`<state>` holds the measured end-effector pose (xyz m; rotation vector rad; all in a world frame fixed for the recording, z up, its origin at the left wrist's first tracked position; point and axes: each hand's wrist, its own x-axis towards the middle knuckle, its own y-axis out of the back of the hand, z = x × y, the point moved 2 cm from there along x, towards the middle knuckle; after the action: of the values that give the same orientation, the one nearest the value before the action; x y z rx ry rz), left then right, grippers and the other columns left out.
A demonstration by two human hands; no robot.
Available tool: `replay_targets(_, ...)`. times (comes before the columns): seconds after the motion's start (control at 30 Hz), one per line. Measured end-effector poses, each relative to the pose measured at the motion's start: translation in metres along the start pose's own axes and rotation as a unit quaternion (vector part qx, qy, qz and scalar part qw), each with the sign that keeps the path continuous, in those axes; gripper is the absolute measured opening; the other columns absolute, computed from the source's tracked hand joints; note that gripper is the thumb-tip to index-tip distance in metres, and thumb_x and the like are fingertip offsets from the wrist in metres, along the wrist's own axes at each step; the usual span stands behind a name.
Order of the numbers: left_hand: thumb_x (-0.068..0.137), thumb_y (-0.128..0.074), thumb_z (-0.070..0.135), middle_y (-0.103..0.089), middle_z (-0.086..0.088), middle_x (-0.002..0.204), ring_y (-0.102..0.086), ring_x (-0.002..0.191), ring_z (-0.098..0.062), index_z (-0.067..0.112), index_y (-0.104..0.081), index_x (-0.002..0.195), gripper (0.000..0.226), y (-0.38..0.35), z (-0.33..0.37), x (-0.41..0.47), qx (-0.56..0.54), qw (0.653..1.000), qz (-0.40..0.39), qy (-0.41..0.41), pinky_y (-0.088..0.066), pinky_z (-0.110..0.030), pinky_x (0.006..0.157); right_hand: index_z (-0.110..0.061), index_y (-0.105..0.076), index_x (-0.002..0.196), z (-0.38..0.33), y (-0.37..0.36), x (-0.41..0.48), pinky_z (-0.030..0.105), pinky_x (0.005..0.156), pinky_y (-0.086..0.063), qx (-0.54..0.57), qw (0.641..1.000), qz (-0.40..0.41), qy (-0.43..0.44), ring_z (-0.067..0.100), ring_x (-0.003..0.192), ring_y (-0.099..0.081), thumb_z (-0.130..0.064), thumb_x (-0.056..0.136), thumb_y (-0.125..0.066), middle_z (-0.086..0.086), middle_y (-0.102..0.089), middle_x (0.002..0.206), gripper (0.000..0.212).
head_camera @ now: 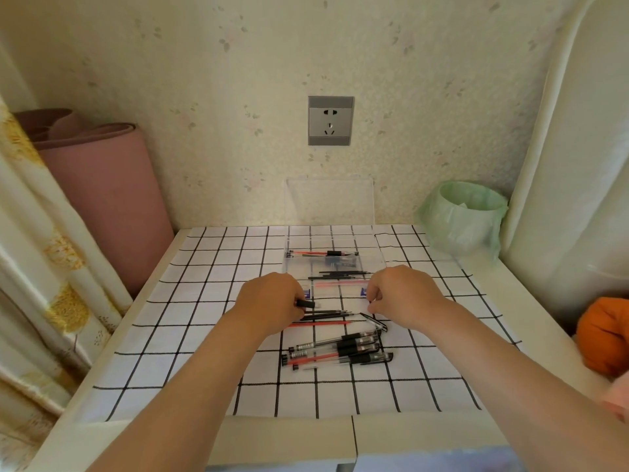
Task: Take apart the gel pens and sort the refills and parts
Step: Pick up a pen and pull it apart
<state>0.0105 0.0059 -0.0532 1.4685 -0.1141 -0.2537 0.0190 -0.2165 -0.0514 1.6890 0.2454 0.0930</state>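
Several whole gel pens [340,350], black and red, lie in a pile on the checked cloth near me. Just beyond them lie loose black refills [328,314], a red refill [320,323] and a black cap [374,321]. My left hand [270,301] is closed on a black grip piece [305,304] with a clear end. My right hand [403,294] pinches something small and clear, hard to make out. Behind both hands stands a clear divided box [335,267] holding red and black refills and small parts.
A green-lined bin [466,216] stands at the back right by a white padded surface. A pink rolled mat [102,185] leans at the back left beside a curtain. An orange object [604,335] lies at the right edge. The box's clear lid [330,199] leans on the wall.
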Motion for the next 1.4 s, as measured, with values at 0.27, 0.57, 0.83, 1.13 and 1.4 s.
replay_targets(0.27, 0.09, -0.061, 0.037, -0.067, 0.006, 0.088, -0.061, 0.08, -0.015, 0.03, -0.072, 0.101, 0.017, -0.007, 0.001, 0.002, 0.017, 1.0, -0.003, 0.006, -0.047, -0.026, 0.065, -0.034, -0.073, 0.102, 0.0, -0.01, -0.001, 0.025, 0.074, -0.048, -0.021, 1.0, 0.001, 0.023, 0.013, 0.091, -0.065, -0.036, 0.09, -0.064, -0.011, -0.071, 0.099, 0.016)
replay_targets(0.57, 0.087, -0.064, 0.034, -0.068, 0.007, 0.099, -0.063, 0.086, -0.014, 0.034, -0.068, 0.113, 0.027, -0.004, -0.003, 0.005, -0.013, 1.0, -0.022, 0.009, -0.046, -0.026, 0.066, -0.037, -0.072, 0.104, -0.002, 0.013, 0.001, 0.024, 0.076, -0.046, 0.022, 0.998, 0.038, 0.04, 0.005, 0.092, -0.061, -0.037, 0.09, -0.063, -0.017, -0.07, 0.102, 0.017)
replay_targets(0.83, 0.094, -0.057, 0.036, -0.068, 0.009, 0.089, -0.061, 0.081, -0.013, 0.033, -0.07, 0.105, 0.017, 0.025, -0.026, 0.008, -0.065, 0.992, 0.1, 0.048, -0.041, -0.025, 0.06, -0.036, -0.071, 0.107, -0.037, 0.019, 0.036, 0.027, 0.08, -0.05, 0.01, 0.993, 0.073, 0.09, 0.01, 0.097, -0.063, -0.028, 0.095, -0.055, -0.015, -0.07, 0.108, 0.021)
replay_targets(1.13, 0.092, -0.06, 0.029, -0.066, 0.006, 0.105, -0.061, 0.094, -0.016, 0.032, -0.066, 0.117, 0.026, 0.018, -0.034, 0.014, -0.088, 0.995, 0.03, 0.041, -0.043, -0.028, 0.069, -0.032, -0.073, 0.094, -0.061, 0.017, 0.087, 0.03, 0.077, -0.053, -0.119, 0.985, -0.024, 0.119, 0.015, 0.091, -0.064, -0.026, 0.088, -0.064, -0.01, -0.071, 0.098, 0.013)
replay_targets(1.4, 0.093, -0.059, 0.029, -0.067, 0.004, 0.102, -0.063, 0.092, -0.018, 0.028, -0.067, 0.115, 0.024, 0.023, -0.033, 0.016, -0.091, 0.994, 0.042, 0.041, -0.043, -0.028, 0.066, -0.028, -0.074, 0.087, -0.066, 0.01, 0.096, 0.029, 0.067, -0.051, -0.188, 0.974, -0.037, 0.122, 0.017, 0.084, -0.065, -0.024, 0.084, -0.063, -0.007, -0.069, 0.089, 0.012)
